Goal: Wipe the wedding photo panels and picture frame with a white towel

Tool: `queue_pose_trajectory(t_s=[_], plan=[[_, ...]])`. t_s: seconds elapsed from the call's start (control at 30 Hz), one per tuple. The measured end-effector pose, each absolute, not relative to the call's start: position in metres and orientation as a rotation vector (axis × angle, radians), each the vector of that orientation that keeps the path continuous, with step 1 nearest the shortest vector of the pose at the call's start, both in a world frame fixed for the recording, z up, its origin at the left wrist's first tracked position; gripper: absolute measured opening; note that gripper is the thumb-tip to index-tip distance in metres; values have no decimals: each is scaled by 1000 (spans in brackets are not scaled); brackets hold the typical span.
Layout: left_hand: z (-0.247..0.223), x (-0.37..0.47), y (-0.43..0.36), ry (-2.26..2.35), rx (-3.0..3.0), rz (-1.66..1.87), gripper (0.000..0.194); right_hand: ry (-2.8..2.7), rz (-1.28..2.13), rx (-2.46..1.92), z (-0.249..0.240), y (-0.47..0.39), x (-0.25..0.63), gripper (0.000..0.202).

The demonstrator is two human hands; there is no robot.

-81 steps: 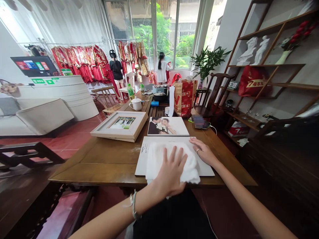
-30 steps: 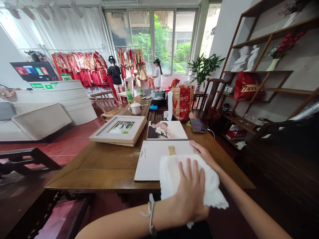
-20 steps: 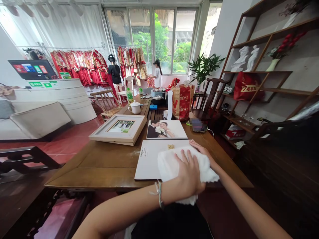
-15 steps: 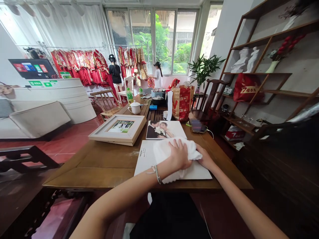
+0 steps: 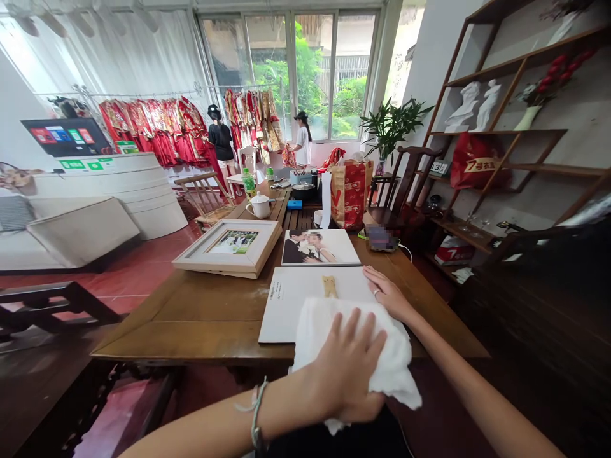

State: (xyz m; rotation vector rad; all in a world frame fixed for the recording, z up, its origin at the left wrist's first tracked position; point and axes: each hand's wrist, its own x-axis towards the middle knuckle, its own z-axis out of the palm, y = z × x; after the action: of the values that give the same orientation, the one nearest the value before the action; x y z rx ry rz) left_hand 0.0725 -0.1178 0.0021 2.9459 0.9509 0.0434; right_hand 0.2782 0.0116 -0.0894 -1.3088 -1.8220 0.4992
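A white cloth (image 5: 317, 324) lies under my left hand (image 5: 353, 359), whose fingers are spread flat over it at the table's front edge. The cloth covers the lower part of a white board (image 5: 281, 318) and hangs past its edge. My right hand (image 5: 389, 296), with a ring on it, rests on the board's right side with fingers stretched out. A small tan figure (image 5: 329, 286) shows on the board. Just behind is a photo panel of a couple (image 5: 319, 247).
Stacked picture frames (image 5: 229, 245) are on the table's left. Farther back stand a white lidded cup (image 5: 259, 206), a red and tan paper bag (image 5: 351, 194) and a phone (image 5: 382, 238) with a cable. Two people are by the clothes racks.
My left hand and the cloth have moved down toward me, uncovering the small tan figure. My right hand has come away from the cloth and lies on the board's edge.
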Motion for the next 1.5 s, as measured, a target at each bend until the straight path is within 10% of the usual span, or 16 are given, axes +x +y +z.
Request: queue_pose_trajectory(t_s=[0.33, 0.67, 1.13, 1.5], plan=[[-6, 51, -28, 1328, 2863, 62, 58, -1878, 439, -1289, -88, 6, 278, 40], [-29, 57, -108, 1034, 3022, 189, 86, -1873, 426, -1311, -84, 8, 277, 41], [-9, 41, 9, 1454, 2811, 152, 52, -1879, 435, -1366, -81, 7, 276, 42], [-9, 5, -113, 1190, 2800, 86, 79, -1874, 441, -1387, -84, 7, 275, 42]])
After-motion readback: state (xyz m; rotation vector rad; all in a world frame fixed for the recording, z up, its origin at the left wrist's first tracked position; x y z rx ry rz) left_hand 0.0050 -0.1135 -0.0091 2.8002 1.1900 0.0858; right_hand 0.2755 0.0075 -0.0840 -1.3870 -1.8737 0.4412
